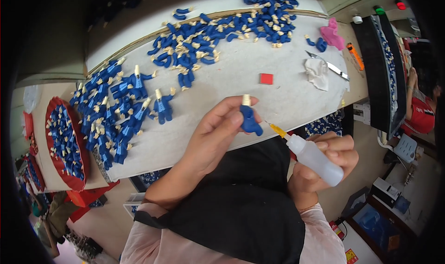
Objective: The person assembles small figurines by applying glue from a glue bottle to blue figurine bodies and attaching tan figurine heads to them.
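Note:
My left hand (222, 125) pinches a small blue figure body (250, 120) with a cream-coloured neck, held upright over the table's near edge. In my right hand (327, 159) is a white squeeze bottle (315, 161) with a yellow needle tip (277, 130). The needle points up and left at the figure body, a small gap apart from it. Loose blue arms (187, 46) with cream hands lie heaped along the back of the white table (222, 85). At the left lie several blue figure bodies (123, 90), some with arms on them.
A red block (266, 79) lies mid-table. To the right are metal tweezers (338, 71), a crumpled white cloth (317, 73), a pink cloth (332, 34) and an orange cutter (355, 56). A red-rimmed basket (65, 143) of blue parts stands left. Another person (421, 111) is at far right.

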`<state>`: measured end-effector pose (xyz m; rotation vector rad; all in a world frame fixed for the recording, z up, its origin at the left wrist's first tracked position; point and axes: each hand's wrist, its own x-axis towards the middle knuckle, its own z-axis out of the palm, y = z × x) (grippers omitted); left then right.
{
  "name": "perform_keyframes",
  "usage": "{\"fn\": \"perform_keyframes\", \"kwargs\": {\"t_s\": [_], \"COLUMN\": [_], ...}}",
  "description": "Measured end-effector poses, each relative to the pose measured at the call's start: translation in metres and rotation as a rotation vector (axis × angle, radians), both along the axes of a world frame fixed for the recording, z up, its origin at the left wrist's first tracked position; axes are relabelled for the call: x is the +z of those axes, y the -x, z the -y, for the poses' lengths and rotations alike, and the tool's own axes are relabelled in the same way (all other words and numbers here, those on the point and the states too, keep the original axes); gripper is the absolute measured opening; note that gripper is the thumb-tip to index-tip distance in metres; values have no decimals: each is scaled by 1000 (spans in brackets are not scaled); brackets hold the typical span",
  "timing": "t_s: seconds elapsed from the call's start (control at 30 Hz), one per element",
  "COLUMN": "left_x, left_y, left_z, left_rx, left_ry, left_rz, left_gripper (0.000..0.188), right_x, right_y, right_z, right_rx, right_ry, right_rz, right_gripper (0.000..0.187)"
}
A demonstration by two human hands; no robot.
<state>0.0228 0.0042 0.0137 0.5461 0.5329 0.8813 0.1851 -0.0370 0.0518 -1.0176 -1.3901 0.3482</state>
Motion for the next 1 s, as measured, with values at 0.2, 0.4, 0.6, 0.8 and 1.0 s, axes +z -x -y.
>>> {"fn": "perform_keyframes", "kwargs": {"t_s": [0.2,0.4,0.6,0.8,1.0], "left_x": [-4,-2,-3,-5,-1], "left_y": [7,7,8,10,6], "left_z": [-4,-1,0,-2,-3], "left_rx": [47,56,75,76,34], "left_ry": [50,48,46,79,90], "left_rz": [113,96,84,67,130], "left_gripper": [31,30,30,30,31], "right_x": [7,-21,-21,-8,2], "right_y": [-39,-98,-85,-75,-20], "right_z": [-41,-117,-144,-123,-54], "right_rx": [-9,-89,-322,-80,281], "right_ry": [350,359,517,380,369], "right_rz": [-353,206,876,570,-353], "right_gripper": [27,23,29,20,14]}}
